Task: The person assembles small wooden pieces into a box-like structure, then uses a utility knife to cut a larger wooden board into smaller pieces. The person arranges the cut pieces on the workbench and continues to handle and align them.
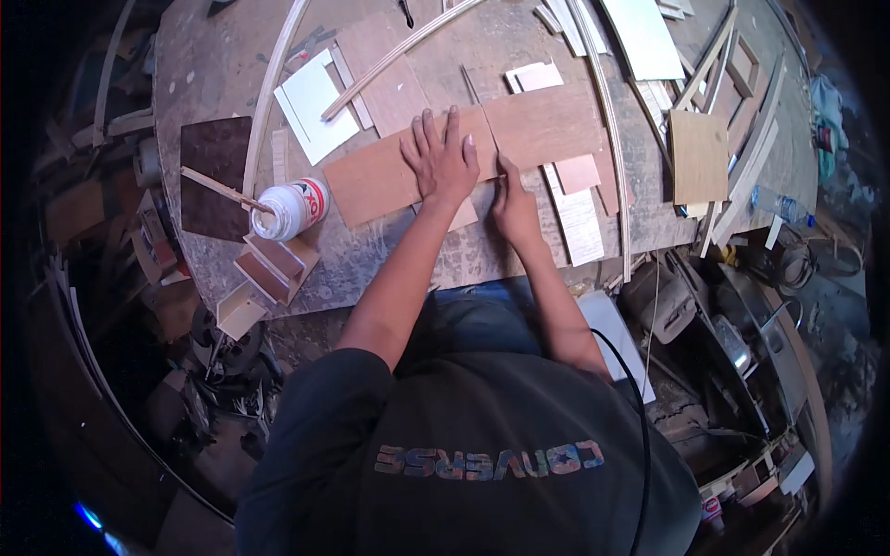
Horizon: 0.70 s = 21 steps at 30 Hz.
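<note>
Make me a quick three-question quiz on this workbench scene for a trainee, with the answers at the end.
1. Which hand lies with fingers spread on the brown wood?
2. Fill in: a thin wooden ____ slants out over the top of the white container.
3. True or false: the white container stands to the right of the brown wood.

Key: 1. The left hand. 2. Stick. 3. False; it stands to the left.
</note>
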Tool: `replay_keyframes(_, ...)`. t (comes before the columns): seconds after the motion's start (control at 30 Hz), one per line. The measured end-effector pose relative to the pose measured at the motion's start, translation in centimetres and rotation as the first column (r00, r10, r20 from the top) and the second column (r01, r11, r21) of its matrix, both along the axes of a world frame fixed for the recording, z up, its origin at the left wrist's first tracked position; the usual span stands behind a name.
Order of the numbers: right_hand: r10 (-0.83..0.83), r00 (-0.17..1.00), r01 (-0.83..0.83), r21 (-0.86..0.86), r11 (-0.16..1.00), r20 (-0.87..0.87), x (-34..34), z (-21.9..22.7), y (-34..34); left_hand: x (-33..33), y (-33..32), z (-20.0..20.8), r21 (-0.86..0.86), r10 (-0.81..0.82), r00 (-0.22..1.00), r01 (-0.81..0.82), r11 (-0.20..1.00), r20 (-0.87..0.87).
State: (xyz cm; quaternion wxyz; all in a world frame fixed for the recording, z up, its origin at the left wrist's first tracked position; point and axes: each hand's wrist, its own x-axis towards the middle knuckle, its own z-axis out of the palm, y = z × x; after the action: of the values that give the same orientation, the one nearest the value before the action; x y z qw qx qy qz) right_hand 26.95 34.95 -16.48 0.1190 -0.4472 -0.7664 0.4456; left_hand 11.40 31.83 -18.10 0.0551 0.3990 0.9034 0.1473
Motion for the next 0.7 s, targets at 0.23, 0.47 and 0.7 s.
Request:
replay_keyframes(0.23, -0.010, 0.999, 0.009, -0.011, 1.000, -0.031, -0.9, 0.4, 0.6, 0.0, 0.2, 0.4, 0.016, -0.017, 1.000, 0.017, 1.000, -0.005)
replay_keyframes(0.47, 0.019, 0.990, -0.005, -0.107, 0.994, 0.137, 2.8, 0.0, -1.0, 0.4, -0.7, 0.0, -0.001, -0.034, 0.999, 0.034, 0.999, -0.018)
replay_keyframes(0.7, 0.013, 0.990, 0.006, -0.131, 0.991, 0.141, 4.0, 1.1, -1.7, 0.1, -0.1, -0.1, -0.005, -0.032, 0.999, 0.032, 0.999, -0.035)
